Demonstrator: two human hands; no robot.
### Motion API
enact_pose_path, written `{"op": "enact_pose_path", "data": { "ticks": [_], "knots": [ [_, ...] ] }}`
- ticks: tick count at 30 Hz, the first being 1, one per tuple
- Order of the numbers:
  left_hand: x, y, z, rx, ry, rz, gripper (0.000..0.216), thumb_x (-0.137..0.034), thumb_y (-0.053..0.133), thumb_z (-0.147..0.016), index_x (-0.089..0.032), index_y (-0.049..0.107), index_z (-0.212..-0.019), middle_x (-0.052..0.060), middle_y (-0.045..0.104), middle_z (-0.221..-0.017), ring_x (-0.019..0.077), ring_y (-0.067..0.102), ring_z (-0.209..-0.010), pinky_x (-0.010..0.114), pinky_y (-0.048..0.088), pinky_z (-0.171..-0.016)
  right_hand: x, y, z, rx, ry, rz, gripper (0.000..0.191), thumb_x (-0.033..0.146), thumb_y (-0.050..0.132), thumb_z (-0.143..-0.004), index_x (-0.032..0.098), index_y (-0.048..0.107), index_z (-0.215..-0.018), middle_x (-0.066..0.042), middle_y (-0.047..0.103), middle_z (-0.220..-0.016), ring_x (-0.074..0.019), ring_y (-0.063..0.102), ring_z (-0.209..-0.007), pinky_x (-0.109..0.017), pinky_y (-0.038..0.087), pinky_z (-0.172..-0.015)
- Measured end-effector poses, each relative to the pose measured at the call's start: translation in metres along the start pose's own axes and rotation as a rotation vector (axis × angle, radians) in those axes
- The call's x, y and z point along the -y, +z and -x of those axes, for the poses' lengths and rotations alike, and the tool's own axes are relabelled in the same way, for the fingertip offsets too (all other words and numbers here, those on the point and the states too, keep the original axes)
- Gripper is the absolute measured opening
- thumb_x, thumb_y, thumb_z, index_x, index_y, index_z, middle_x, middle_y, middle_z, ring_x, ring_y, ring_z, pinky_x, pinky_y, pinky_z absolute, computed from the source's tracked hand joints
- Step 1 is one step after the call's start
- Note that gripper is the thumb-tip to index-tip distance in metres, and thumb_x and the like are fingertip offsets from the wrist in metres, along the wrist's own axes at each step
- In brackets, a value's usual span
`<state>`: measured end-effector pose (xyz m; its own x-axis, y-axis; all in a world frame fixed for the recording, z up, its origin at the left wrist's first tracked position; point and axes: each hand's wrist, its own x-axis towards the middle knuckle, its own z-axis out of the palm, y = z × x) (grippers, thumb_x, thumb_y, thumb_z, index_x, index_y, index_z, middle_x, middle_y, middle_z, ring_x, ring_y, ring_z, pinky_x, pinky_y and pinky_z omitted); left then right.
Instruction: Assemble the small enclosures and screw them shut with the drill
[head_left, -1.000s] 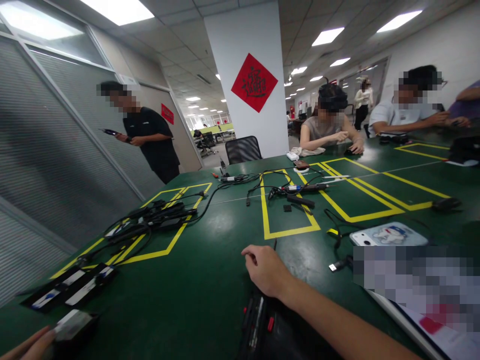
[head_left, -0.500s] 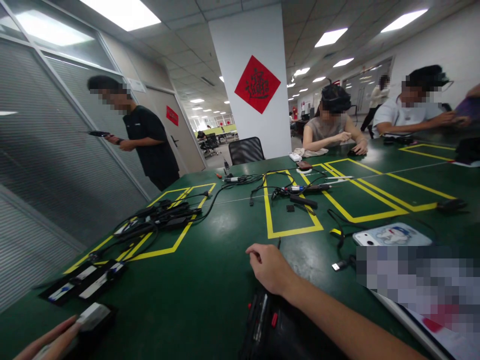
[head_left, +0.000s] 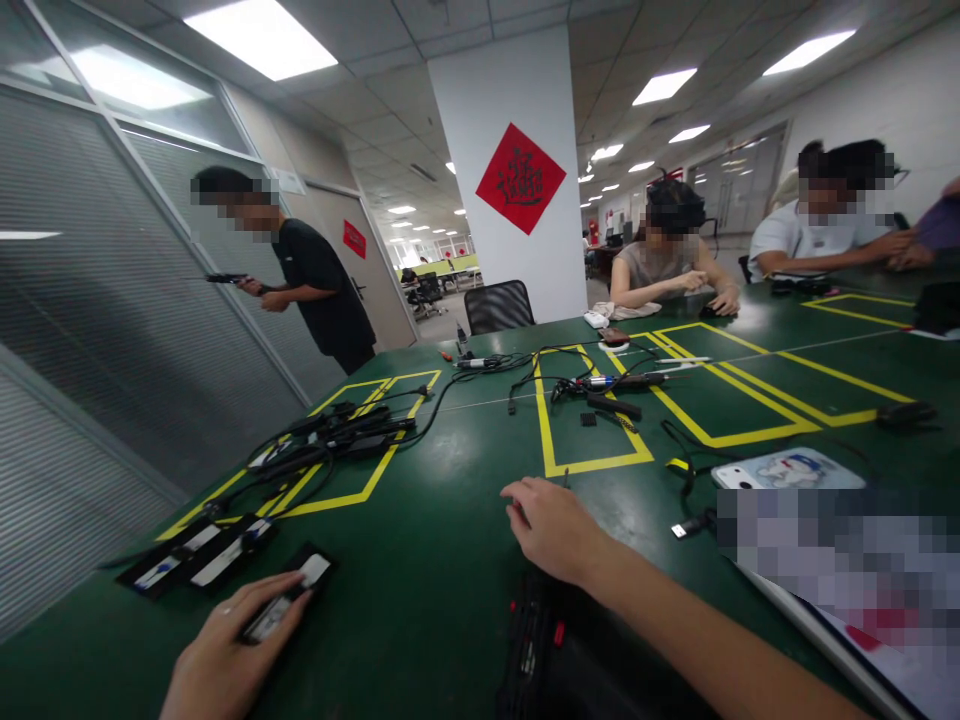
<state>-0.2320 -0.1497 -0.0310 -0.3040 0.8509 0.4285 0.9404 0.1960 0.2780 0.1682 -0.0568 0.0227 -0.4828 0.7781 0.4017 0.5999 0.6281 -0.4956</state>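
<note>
Green tabletop point(head_left: 420, 570), taped in yellow: the left hand point(head_left: 225, 655) is laying flat fingers on a black labelled strip point(head_left: 304, 580) near its front edge; the right hand point(head_left: 555, 530) is resting loosely curled, empty.

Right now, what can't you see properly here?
Head view:
Black packet: fingers of the left hand cover its near end; label too small to read.
Black case: cut off by the bottom edge, partly under the right hand and arm.
Papers: mostly blurred out.
Anything beneath that palm: hidden by the hand.
</note>
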Motion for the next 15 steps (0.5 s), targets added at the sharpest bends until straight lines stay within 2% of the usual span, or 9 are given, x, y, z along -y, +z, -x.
{"op": "enact_pose_path", "data": {
  "ticks": [2, 4, 6, 8, 10, 12, 15],
  "knots": [
    [-0.021, 0.004, -0.008, 0.090, 0.092, 0.081, 0.038, -0.049, 0.057, -0.072, -0.033, 0.056, -0.106, -0.005, 0.061, -0.113, 0.0231, 0.055, -0.107, 0.034, 0.042, -0.095, 0.009, -0.016, 0.005, 0.022, -0.007, 0.082, 0.030, 0.025, 0.038, -0.087, 0.019, 0.056, -0.110, -0.009, 0.060, -0.096, -0.0211, 0.056, -0.087, -0.034, 0.046, -0.077],
    [-0.050, 0.012, -0.016, 0.121, 0.187, 0.162, 0.038, -0.045, 0.056, -0.074, -0.028, 0.056, -0.108, 0.000, 0.059, -0.114, 0.0226, 0.053, -0.108, 0.034, 0.041, -0.096, 0.022, -0.031, 0.014, 0.064, 0.001, 0.154, 0.032, 0.027, 0.039, -0.086, 0.018, 0.055, -0.112, -0.011, 0.059, -0.097, -0.0244, 0.055, -0.089, -0.038, 0.046, -0.076],
    [-0.084, 0.024, -0.024, 0.115, 0.290, 0.248, 0.035, -0.043, 0.056, -0.076, -0.025, 0.057, -0.106, 0.003, 0.059, -0.112, 0.0222, 0.053, -0.107, 0.034, 0.041, -0.095, 0.036, -0.041, 0.029, 0.124, 0.085, 0.213, 0.031, 0.029, 0.043, -0.085, 0.018, 0.056, -0.111, -0.012, 0.059, -0.094, -0.0267, 0.056, -0.085, -0.043, 0.047, -0.073],
    [-0.121, 0.039, -0.031, 0.118, 0.407, 0.310, 0.031, -0.040, 0.053, -0.079, -0.022, 0.058, -0.104, 0.005, 0.060, -0.109, 0.0222, 0.053, -0.104, 0.035, 0.042, -0.093, 0.048, -0.044, 0.049, 0.178, 0.215, 0.303, 0.043, 0.028, 0.048, -0.082, 0.018, 0.048, -0.124, -0.015, 0.058, -0.104, -0.0317, 0.055, -0.090, -0.048, 0.047, -0.073],
    [-0.157, 0.054, -0.036, 0.128, 0.541, 0.357, 0.024, -0.034, 0.052, -0.081, -0.022, 0.059, -0.101, 0.005, 0.060, -0.106, 0.0208, 0.052, -0.103, 0.035, 0.042, -0.092, 0.051, -0.039, 0.074, 0.268, 0.334, 0.360, 0.058, 0.030, 0.057, -0.077, 0.016, 0.042, -0.131, -0.020, 0.057, -0.108, -0.0360, 0.056, -0.092, -0.050, 0.047, -0.071],
    [-0.192, 0.067, -0.040, 0.162, 0.697, 0.379, 0.019, -0.026, 0.050, -0.083, -0.022, 0.060, -0.098, 0.005, 0.060, -0.103, 0.0198, 0.051, -0.101, 0.036, 0.042, -0.091, 0.044, -0.027, 0.102, 0.332, 0.358, 0.411, 0.068, 0.038, 0.063, -0.070, 0.015, 0.043, -0.131, -0.021, 0.060, -0.105, -0.0379, 0.058, -0.086, -0.051, 0.049, -0.067],
    [-0.232, 0.082, -0.044, 0.166, 0.828, 0.438, 0.018, -0.020, 0.050, -0.082, -0.023, 0.060, -0.097, 0.005, 0.060, -0.101, 0.0199, 0.050, -0.100, 0.037, 0.043, -0.088, 0.025, -0.006, 0.140, 0.204, 0.249, 0.586, 0.063, 0.035, 0.067, -0.067, 0.012, 0.051, -0.124, -0.019, 0.065, -0.093, -0.0332, 0.063, -0.073, -0.041, 0.052, -0.052]
  ]
}}
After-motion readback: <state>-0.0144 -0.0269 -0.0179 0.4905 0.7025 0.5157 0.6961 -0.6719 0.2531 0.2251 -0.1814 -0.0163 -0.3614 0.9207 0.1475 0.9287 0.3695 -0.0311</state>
